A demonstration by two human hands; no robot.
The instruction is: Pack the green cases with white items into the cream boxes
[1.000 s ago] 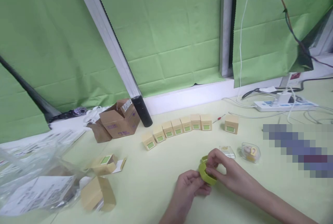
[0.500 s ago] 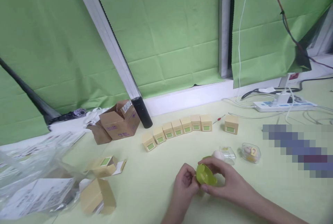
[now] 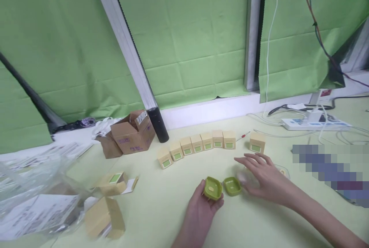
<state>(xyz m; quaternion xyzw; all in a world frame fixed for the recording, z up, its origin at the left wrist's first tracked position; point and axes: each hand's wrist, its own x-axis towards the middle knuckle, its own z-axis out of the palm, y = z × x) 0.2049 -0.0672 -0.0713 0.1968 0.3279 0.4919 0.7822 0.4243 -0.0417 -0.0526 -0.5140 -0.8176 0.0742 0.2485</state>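
My left hand (image 3: 205, 210) is closed on a small olive-green plastic case (image 3: 212, 189), whose hollow inside faces up. A matching green half (image 3: 232, 186) sits just right of it; whether the two are joined by a hinge I cannot tell. My right hand (image 3: 266, 179) is to the right with fingers spread, its thumb beside a blurred whitish item (image 3: 245, 178). A clear plastic container (image 3: 285, 171) with something yellowish in it is partly hidden behind this hand.
Several small tan boxes (image 3: 197, 143) stand in a curved row, with another box (image 3: 257, 143) to their right. A black bottle (image 3: 158, 125) and an open carton (image 3: 134, 134) are behind. Opened tan packaging (image 3: 105, 217) and plastic wrap (image 3: 37, 202) lie left; a power strip (image 3: 315, 124) lies right.
The green case, earlier held between both hands, now shows as two halves spread side by side. My right hand has let go and moved right, over the clear containers.
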